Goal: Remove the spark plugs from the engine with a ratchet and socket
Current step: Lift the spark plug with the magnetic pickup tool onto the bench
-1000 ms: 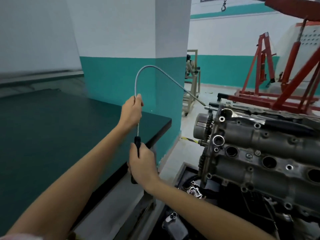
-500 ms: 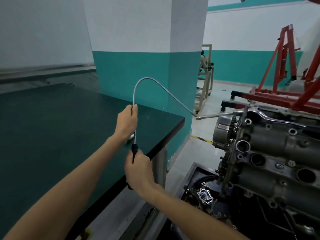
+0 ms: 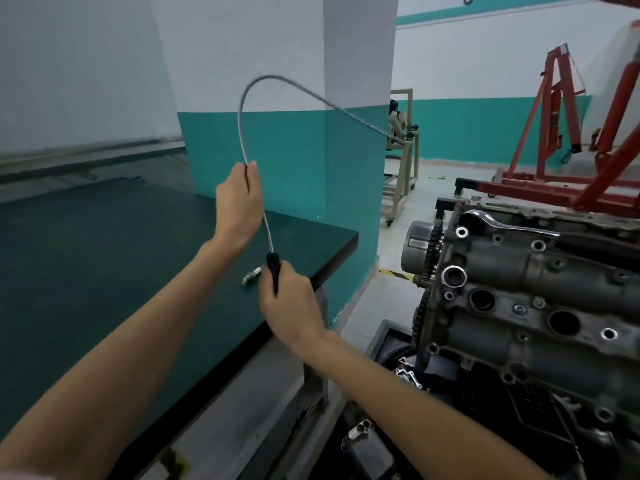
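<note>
Over the green-topped workbench (image 3: 104, 254), a flexible pickup tool (image 3: 242, 109) is being held with both hands. The black handle (image 3: 274, 275) is gripped by the right hand (image 3: 291, 306), fingers wrapped round it, while the left hand (image 3: 239, 199) is curled round the braided shaft higher up, so the thing is bent into a big arch with its far tip (image 3: 398, 138) pointed off toward the engine (image 3: 536, 306). One spark plug (image 3: 251, 274) is already lying on the bench top, just beside the handle. The ratchet (image 3: 512, 225) has been left resting on the upper edge of the engine, untouched, and open plug wells (image 3: 563, 322) can be seen along the head; whether any plugs are still down there can't be told.

What could go wrong, probably: the shaft is springy, so if the left grip is loosened it could whip straight and the loose plug could get knocked off the bench edge, which is near. A cracked insulator would be likely from that drop. The tip could also be steered into the wrong hole, since several openings are close together.
</note>
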Tool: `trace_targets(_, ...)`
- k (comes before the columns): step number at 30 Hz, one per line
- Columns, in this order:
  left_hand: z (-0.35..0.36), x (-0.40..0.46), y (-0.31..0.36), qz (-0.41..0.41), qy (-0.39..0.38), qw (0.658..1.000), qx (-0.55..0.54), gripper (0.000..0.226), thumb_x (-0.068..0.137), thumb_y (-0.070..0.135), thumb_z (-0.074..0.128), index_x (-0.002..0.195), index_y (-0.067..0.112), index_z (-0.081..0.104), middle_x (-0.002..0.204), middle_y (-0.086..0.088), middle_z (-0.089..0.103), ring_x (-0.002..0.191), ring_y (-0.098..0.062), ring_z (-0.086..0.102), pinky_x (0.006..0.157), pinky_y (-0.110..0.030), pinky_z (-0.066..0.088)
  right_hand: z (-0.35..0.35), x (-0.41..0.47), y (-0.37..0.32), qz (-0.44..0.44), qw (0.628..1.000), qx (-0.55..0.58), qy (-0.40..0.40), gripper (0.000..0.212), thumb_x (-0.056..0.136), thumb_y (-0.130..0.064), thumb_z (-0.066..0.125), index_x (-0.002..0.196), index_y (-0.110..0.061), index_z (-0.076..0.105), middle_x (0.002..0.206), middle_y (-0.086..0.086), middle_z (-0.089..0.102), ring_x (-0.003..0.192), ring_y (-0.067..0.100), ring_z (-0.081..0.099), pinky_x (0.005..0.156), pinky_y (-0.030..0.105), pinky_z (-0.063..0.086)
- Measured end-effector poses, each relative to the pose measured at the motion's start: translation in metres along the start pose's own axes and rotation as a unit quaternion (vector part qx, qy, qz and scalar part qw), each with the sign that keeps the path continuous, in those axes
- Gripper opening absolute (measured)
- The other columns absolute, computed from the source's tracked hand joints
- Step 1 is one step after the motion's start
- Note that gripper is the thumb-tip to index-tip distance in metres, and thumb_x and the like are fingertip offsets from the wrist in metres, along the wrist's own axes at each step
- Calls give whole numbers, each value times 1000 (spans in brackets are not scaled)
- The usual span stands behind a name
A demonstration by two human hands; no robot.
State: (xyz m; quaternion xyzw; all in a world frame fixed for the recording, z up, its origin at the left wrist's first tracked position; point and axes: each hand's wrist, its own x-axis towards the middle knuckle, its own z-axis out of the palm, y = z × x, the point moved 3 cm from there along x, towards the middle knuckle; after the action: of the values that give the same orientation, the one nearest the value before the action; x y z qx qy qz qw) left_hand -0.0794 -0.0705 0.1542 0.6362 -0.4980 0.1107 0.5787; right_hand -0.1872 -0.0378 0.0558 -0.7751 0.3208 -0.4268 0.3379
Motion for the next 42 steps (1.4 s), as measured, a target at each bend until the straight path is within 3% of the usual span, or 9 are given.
trace_targets(3, -6, 0, 15, 21, -2, 1000, -7, 41, 101, 24, 34, 62, 18, 25, 56, 3, 33, 49, -10, 24, 41, -18, 26, -2, -6, -7, -3, 999, 50, -9, 26, 96, -31, 39, 73, -19, 40, 61, 0, 49, 46, 13, 43, 44, 25, 33)
trace_targets(7, 2, -35, -2, -8, -35, 999, 12, 41, 101, 23, 35, 62, 17, 26, 56, 0, 35, 49, -12, 27, 41, -18, 26, 6, -38, 9, 59, 989, 120, -63, 30, 96, -31, 40, 69, -19, 37, 57, 2, 45, 49, 22, 45, 51, 41, 43)
trace_targets(17, 7, -70, -59, -159, -106, 980, 56, 37, 99, 31, 38, 68, 11, 36, 63, -1, 46, 52, -13, 40, 41, -20, 30, 19, -48, 27, 113, 986, 11, -123, 22, 95, -26, 40, 80, -11, 41, 72, 7, 48, 56, 19, 41, 53, 29, 33)
trace_targets(21, 5, -76, -71, -157, -196, 956, 150, 37, 94, 27, 46, 64, 8, 39, 59, -4, 47, 56, -20, 44, 45, -28, 31, 22, -27, 19, 96, 988, -56, -107, 25, 92, -23, 40, 96, -1, 50, 93, 17, 61, 78, 31, 58, 64, 35, 44)
trace_targets(25, 4, -73, -81, -133, -191, 958, 168, 25, 91, 19, 54, 73, 1, 49, 70, -7, 53, 67, -22, 46, 53, -27, 26, 36, -15, 15, 89, 985, -113, -98, 29, 92, -27, 42, 103, -1, 49, 104, 18, 61, 93, 36, 60, 70, 34, 43)
trace_targets(28, 3, -64, -93, -142, -157, 962, 173, 37, 94, 14, 47, 59, 7, 36, 59, -4, 43, 67, -26, 42, 52, -28, 19, 47, -8, 11, 79, 986, -112, -96, 28, 91, -26, 44, 103, -1, 47, 105, 20, 61, 96, 37, 58, 67, 33, 36)
trace_targets(32, -4, -47, -116, -163, -195, 948, 193, 43, 94, 14, 45, 55, 9, 29, 54, -8, 39, 58, -26, 38, 51, -34, 23, 62, -5, 11, 92, 983, -50, -151, 30, 88, -26, 48, 103, -1, 44, 105, 19, 57, 95, 38, 56, 71, 37, 42)
trace_targets(37, -10, -36, -148, -168, -277, 918, 229, 27, 94, 15, 48, 83, -7, 58, 76, -17, 56, 73, -29, 51, 60, -30, 33, 89, -7, 20, 113, 959, 27, -260, 47, 85, -34, 61, 113, -2, 41, 110, 14, 54, 97, 27, 54, 71, 33, 43)
trace_targets(42, -4, -41, -174, -171, -326, 892, 264, 31, 96, 21, 46, 86, -6, 58, 84, -20, 60, 80, -32, 54, 65, -32, 37, 114, -3, 32, 106, 957, 37, -267, 50, 83, -31, 66, 118, -4, 43, 117, 13, 55, 108, 27, 53, 84, 31, 45)
